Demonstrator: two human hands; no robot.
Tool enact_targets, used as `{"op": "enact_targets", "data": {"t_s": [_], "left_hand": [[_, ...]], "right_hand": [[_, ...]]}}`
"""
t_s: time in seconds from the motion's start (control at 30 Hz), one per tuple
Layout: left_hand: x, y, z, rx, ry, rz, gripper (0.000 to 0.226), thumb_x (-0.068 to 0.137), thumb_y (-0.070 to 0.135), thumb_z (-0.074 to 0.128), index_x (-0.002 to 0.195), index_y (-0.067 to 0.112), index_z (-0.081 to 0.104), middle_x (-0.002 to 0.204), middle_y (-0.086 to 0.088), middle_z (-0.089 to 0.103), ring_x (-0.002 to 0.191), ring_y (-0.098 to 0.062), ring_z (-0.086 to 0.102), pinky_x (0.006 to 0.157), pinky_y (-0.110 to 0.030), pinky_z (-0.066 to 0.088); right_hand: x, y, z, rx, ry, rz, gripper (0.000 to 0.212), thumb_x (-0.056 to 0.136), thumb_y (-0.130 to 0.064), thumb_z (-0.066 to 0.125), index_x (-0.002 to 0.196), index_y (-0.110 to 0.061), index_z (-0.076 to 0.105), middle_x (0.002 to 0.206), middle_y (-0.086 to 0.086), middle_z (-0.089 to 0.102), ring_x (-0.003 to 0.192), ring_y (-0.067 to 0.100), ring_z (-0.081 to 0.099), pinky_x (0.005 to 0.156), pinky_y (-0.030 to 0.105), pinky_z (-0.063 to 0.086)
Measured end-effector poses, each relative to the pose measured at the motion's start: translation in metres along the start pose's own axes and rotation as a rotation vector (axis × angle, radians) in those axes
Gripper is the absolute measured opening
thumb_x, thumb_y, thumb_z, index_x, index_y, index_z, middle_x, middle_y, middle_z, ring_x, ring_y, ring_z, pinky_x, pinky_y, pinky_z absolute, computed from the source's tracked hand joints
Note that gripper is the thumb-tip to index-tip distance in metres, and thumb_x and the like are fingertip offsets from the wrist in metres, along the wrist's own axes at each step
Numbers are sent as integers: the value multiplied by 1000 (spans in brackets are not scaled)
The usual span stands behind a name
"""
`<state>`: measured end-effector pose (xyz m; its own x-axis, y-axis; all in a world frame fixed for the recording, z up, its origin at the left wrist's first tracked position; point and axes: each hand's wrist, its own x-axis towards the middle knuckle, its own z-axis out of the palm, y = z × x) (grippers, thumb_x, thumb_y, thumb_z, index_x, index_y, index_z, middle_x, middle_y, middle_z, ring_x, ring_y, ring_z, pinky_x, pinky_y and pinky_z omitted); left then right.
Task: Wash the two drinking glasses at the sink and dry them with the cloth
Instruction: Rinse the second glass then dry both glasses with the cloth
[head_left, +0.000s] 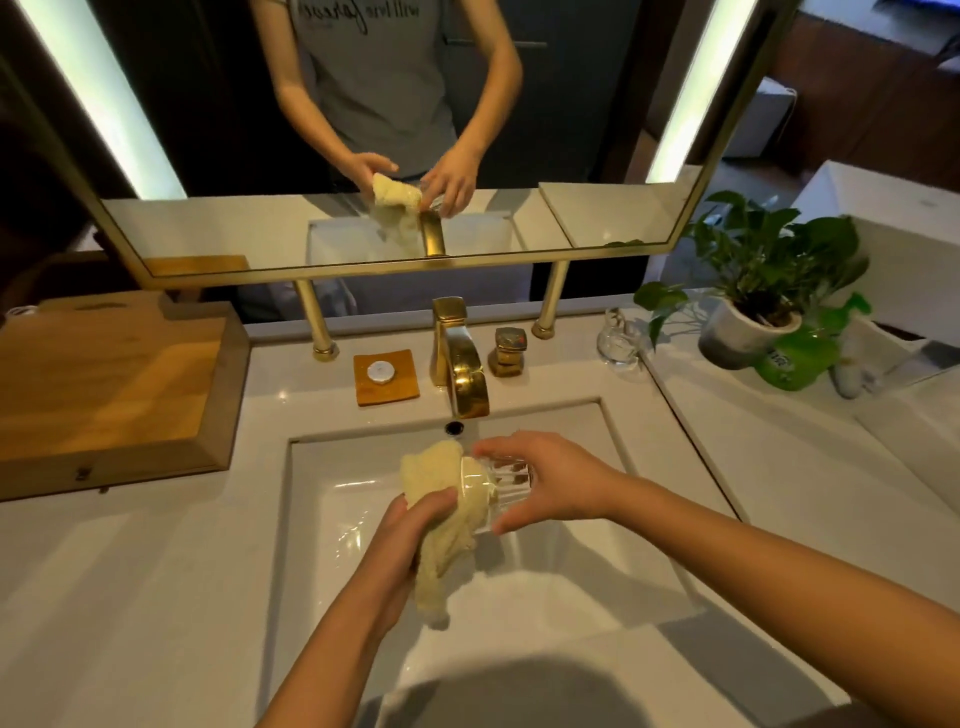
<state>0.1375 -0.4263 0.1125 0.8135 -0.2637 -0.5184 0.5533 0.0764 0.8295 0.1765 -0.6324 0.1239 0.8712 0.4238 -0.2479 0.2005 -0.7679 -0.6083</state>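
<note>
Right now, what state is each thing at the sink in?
glass: on its side over the basin, gripped by the right hand.
cloth: held by the left hand, one end pushed into the glass.
faucet: no water running.
second glass: upright on the counter by the plant.

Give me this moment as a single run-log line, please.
step: drying glass | left hand: pressing cloth into glass | right hand: holding glass sideways over sink | second glass: on counter beside plant

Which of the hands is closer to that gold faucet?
Right. The right hand holds the glass just below the faucet spout; the left hand, gripping the cloth, sits lower and further left.
</note>
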Motion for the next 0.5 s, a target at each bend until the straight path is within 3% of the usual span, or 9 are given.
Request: {"op": "enact_targets", "data": {"t_s": [0.1,0.17,0.23,0.3,0.37,0.43,0.5], "left_hand": [[-11,5,0,111,-14,124,51,66,43,67,112,23,63,94,-4,71,84,-17,66,64,-26,52],[-14,7,2,258,-59,211,45,66,42,75,107,30,64,90,10,72,83,-5,67,70,-24,54],[-14,8,6,431,-113,291,42,69,32,77,109,33,63,100,16,71,93,0,66,80,-22,52],[-12,6,9,582,-160,355,52,65,39,78,114,34,61,109,15,69,104,-2,63,89,-24,51],[-10,5,15,718,-122,399,57,61,52,74,114,36,61,109,15,68,102,0,62,88,-25,52],[-8,8,20,703,-62,409,42,62,52,72,100,35,65,91,14,70,84,3,64,74,-24,54],[-3,13,22,556,-92,363,21,72,29,77,90,27,67,73,10,71,63,2,64,57,-17,50]], "right_hand": [[4,-6,10,360,4,-24,75,65,-33,88,133,-28,57,123,-8,66,110,7,63,97,37,52],[7,-11,11,479,-38,-34,68,70,-23,85,132,-22,59,116,-7,69,104,5,65,90,30,54],[11,-12,10,628,-134,9,62,73,-16,82,131,-19,60,106,-9,70,95,2,66,78,18,52],[14,-6,9,807,-281,97,67,64,-31,87,125,-15,63,104,-2,71,95,9,67,81,23,53],[15,3,12,985,-465,169,77,51,-48,91,114,-13,65,102,3,71,95,16,67,86,31,54],[14,7,15,1106,-559,247,80,47,-56,90,110,-15,64,97,4,73,86,17,69,76,31,57],[14,3,13,1152,-544,353,76,54,-63,81,111,-18,62,89,3,74,75,17,71,63,29,58]]}}
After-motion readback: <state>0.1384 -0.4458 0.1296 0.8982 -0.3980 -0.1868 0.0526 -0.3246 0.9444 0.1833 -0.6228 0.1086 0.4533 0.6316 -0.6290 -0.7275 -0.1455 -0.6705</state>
